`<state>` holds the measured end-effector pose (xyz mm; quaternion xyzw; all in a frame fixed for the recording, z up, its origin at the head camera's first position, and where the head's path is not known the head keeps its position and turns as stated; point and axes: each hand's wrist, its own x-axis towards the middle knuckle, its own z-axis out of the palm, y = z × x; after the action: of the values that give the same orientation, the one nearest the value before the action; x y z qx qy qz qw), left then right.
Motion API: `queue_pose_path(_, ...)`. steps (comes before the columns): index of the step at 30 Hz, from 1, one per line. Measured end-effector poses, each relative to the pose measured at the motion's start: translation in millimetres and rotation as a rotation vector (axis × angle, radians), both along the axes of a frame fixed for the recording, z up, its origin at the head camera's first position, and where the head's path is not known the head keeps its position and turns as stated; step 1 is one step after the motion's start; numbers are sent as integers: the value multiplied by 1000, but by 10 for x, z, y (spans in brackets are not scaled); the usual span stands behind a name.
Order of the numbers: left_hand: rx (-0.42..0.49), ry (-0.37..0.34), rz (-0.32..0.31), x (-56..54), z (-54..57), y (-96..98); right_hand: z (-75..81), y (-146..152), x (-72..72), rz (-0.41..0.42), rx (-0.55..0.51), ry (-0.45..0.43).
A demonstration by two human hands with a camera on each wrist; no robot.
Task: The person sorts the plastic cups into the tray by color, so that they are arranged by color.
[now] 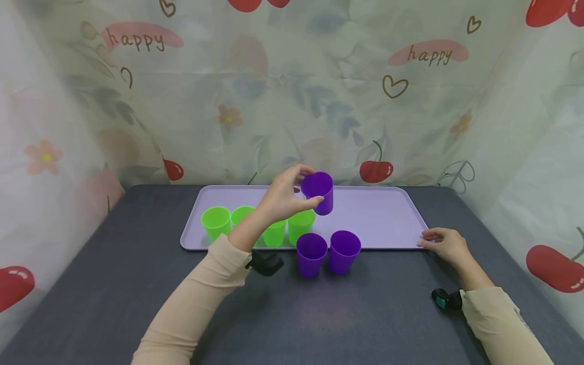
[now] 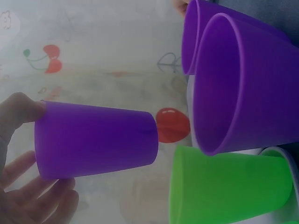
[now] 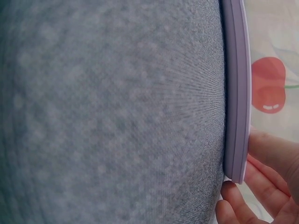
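Note:
My left hand (image 1: 284,198) holds a purple cup (image 1: 325,203) up over the lilac tray (image 1: 378,219), thumb on one side of its rim and fingers on the other. In the left wrist view this held cup (image 2: 96,140) hangs apart from the others. Several green cups (image 1: 215,223) stand upright in a row on the left part of the tray, partly hidden by my left arm. Two more purple cups (image 1: 310,259) (image 1: 345,253) stand upright on the table just before the tray's front edge. At the tray's front right corner my right hand (image 1: 447,247) pinches the rim (image 3: 237,93).
A dark grey table (image 1: 365,319) lies under everything. Behind it and at both sides hang printed curtains (image 1: 292,101) with cherries and lettering. Black wrist devices (image 1: 266,263) sit on both forearms.

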<state>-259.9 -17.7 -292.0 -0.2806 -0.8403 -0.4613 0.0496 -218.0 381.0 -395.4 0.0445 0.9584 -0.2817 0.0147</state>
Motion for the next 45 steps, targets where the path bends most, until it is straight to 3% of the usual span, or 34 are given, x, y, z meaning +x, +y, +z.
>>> queue_pose_path(20,-265,28,-83,-115,-265,241,11,-18,7,7,4,15)
queue_pose_path(26,-356,79,-99,-130,-337,272,9,-18,12,4,5,13)
queue_pose_path(35,-397,158,-137,-167,-439,298,4,-10,7,2,7,4)
queue_pose_path(45,-433,121,-130,-177,-494,322,-6,1,1,-9,5,-8)
